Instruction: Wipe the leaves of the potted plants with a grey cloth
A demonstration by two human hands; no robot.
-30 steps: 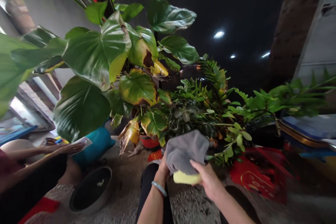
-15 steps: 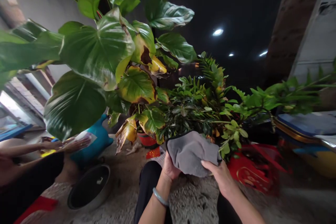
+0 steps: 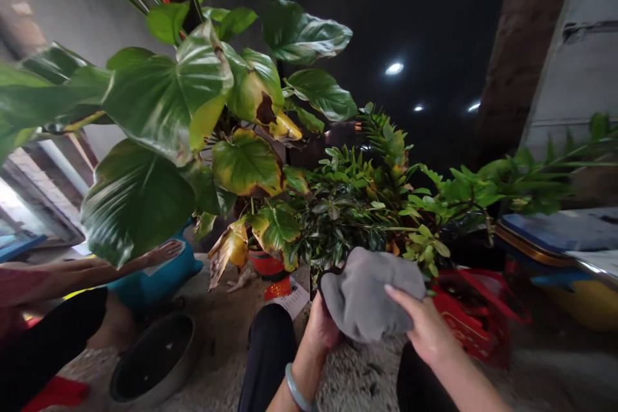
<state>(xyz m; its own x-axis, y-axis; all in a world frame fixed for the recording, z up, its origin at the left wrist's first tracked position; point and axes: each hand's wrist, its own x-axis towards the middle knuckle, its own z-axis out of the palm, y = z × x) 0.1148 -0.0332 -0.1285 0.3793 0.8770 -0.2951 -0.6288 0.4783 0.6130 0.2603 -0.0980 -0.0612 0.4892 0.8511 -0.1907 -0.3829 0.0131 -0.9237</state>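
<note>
I hold a grey cloth (image 3: 369, 293) in front of me with both hands. My left hand (image 3: 324, 328), with a pale green bangle (image 3: 295, 387) on the wrist, grips the cloth's left edge from below. My right hand (image 3: 427, 331) lies on the cloth's right side, fingers pressed on it. Just behind the cloth stands a bushy small-leaved plant (image 3: 367, 206). A large-leaved plant (image 3: 193, 109) with yellowing, brown-edged leaves rises at the left, in a red pot (image 3: 264, 264).
Another person sits at the left, their hand (image 3: 161, 251) on a teal object (image 3: 159, 277). A dark round basin (image 3: 152, 367) lies on the gritty floor. A red bag (image 3: 476, 318) sits at the right, blue and yellow items beyond it.
The yellow side of the cloth seen a second ago is now hidden; I have turned and shifted the cloth slightly right and lower. The other person's hand moved right on the teal object.
</note>
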